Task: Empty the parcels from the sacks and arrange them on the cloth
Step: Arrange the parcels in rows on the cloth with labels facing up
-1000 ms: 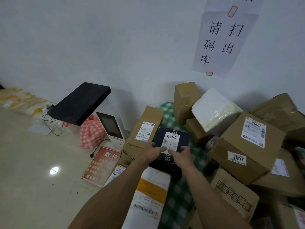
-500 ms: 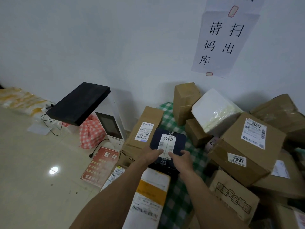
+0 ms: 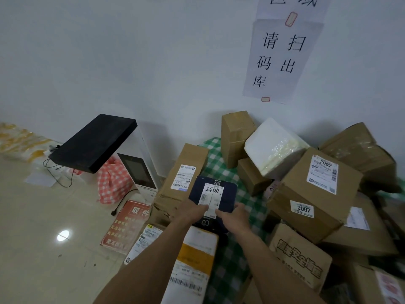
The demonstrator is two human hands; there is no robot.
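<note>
A dark blue parcel with a white label sits in the middle of the view, over the green checked cloth. My left hand grips its near left edge and my right hand grips its near right edge. The parcel leans against a tall brown box on its left. Below my arms lies a white parcel with a yellow band. No sack shows in this view.
Brown boxes pile up at the right, the largest marked 2097, with a white foam box on top. A white scanner stand with a black top, a red checked bag and a red sign stand on the tiled floor at left.
The dark blue parcel has shifted slightly left and nearer, with both hands staying on its near edge. The other boxes have not moved.
</note>
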